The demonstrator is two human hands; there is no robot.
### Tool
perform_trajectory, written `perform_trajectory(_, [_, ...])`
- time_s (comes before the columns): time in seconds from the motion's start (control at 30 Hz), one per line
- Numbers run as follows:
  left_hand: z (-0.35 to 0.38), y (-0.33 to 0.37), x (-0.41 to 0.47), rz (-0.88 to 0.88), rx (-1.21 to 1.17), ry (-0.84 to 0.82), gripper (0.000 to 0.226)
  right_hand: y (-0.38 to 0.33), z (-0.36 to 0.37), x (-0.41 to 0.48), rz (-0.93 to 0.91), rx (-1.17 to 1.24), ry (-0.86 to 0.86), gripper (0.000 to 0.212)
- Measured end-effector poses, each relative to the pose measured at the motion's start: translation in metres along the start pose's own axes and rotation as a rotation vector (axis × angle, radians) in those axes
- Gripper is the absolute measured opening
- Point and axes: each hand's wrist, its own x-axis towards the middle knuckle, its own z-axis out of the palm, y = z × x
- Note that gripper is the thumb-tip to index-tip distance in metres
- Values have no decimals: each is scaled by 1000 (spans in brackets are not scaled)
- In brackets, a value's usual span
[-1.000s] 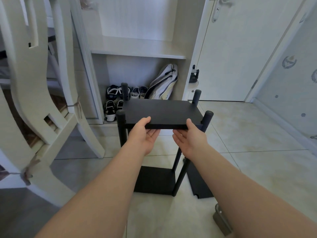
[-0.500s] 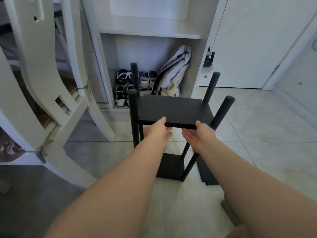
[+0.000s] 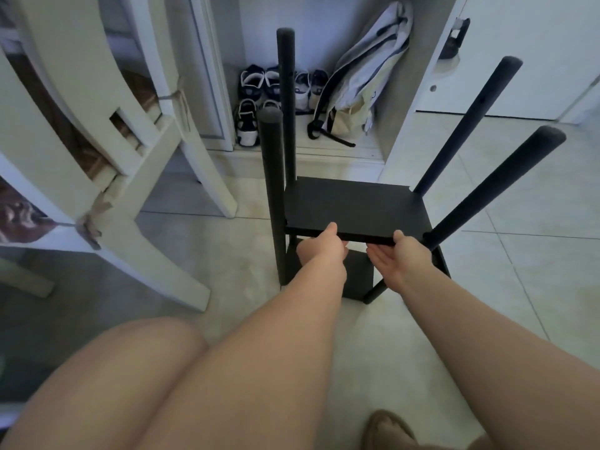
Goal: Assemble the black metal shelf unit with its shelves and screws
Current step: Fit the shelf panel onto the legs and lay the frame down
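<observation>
The shelf (image 3: 350, 206) is held between the four posts (image 3: 271, 190), above the bottom shelf (image 3: 357, 276). Left grip (image 3: 324, 246) and right grip (image 3: 399, 258) pinch its front edge — thumb on top, fingers under. Keep it level so no corner jams — then line up the screw holes.

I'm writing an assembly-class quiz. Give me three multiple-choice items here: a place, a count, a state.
1. Where is the bag? A) beside the shoes B) on the chair C) on the door
2. How many black posts stand around the upper shelf? A) two B) four C) six
3. How is the upper shelf held? A) by one hand alone B) untouched C) by both hands at its front edge
Answers: 1 A, it leans just right of them; 2 B, two show on each side; 3 C, left hand and right hand each grip the edge.
</observation>
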Motion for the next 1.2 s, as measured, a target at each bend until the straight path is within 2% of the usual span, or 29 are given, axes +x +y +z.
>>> perform_trajectory(0.3, [-11, -10, 15, -43, 10, -88, 15, 13, -4, 15, 31, 6, 12, 34])
perform_trajectory(0.37, [-15, -11, 18, -35, 35, -14, 45, 12, -5, 16, 35, 14, 7, 34])
perform_trajectory(0.43, [-28, -9, 23, 53, 161, 216, 79, 11, -6, 17, 40, 16, -1, 36])
perform_trajectory(0.5, [-46, -6, 34, 266, 391, 364, 88, 11, -8, 17, 40, 6, -10, 36])
perform_trajectory(0.57, [-59, 4, 44, 445, 532, 334, 90, 11, -10, 16, 39, -1, -18, 35])
perform_trajectory(0.67, [-58, 24, 51, 527, 533, 52, 75, 9, -13, 16, 40, -11, -11, 34])
perform_trajectory(0.73, [-53, 32, 52, 552, 568, -65, 59, 7, -14, 16, 48, -8, -10, 34])
perform_trajectory(0.87, [-49, 29, 58, 578, 567, -73, 24, 7, -17, 17, 48, -6, 2, 33])
perform_trajectory(1.2, [-32, 31, 39, 634, 516, 49, 13, -5, -18, 11, 57, -120, -38, 28])
